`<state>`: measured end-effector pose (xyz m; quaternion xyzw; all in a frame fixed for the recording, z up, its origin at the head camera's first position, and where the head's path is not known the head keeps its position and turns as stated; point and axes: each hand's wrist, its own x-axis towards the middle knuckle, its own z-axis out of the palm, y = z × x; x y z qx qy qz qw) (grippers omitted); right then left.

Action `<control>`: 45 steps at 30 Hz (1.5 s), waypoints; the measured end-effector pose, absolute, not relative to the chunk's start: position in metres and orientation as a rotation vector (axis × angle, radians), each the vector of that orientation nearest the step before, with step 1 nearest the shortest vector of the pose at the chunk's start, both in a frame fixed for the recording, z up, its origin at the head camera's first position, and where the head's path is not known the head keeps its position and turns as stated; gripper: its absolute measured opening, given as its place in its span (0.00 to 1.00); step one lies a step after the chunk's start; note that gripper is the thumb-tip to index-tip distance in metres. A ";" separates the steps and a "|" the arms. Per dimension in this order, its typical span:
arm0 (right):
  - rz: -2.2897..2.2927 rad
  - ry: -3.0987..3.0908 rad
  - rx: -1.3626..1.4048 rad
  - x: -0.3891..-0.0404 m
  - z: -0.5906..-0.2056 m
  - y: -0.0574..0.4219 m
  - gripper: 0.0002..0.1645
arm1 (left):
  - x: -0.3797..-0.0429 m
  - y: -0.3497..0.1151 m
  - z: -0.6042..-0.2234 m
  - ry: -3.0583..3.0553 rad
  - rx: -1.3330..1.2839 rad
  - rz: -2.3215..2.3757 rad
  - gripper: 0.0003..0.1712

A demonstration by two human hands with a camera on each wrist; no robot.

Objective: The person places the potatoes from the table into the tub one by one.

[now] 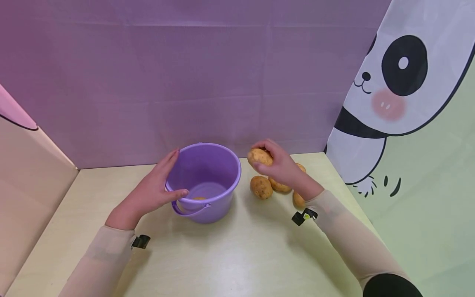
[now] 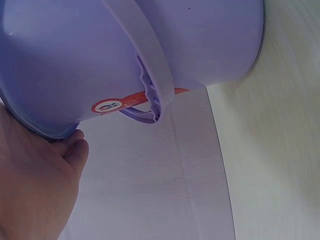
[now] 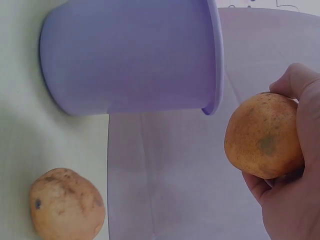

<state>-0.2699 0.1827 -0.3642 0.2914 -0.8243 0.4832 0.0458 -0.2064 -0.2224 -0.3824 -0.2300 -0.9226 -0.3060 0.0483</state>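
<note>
In the head view a purple bucket [image 1: 217, 210] stands upright. My left hand [image 1: 157, 185] spreads along its left rim, fingers and thumb extended, the thumb lying across the near edge. A small yellowish patch shows inside the bucket, mostly hidden by the near wall. Just right of the rim, my right hand [image 1: 276, 163] grips a potato [image 1: 259, 157] raised over the table. The right wrist view shows this potato [image 3: 265, 135] between thumb and fingers, beside the bucket's rim. Below that hand lies another potato [image 1: 261, 187], with several more partly hidden behind the wrist and forearm.
The bucket's handle [image 1: 191, 213] hangs down on the near side. A pale wooden table [image 1: 222, 260] carries everything, ending at a purple backdrop [image 1: 185, 82]. Side panels close in left and right, the right panel [image 1: 419, 173] bearing a panda drawing.
</note>
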 end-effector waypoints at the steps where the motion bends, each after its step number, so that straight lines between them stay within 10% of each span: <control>1: 1.486 -2.519 0.889 -0.270 -0.363 0.182 0.24 | -0.206 -0.222 -0.382 -2.812 -0.701 -0.931 0.69; 45: 1.452 -2.502 1.145 -0.292 -0.336 0.112 0.25 | -0.209 -0.225 -0.387 -2.787 -0.701 -0.918 0.68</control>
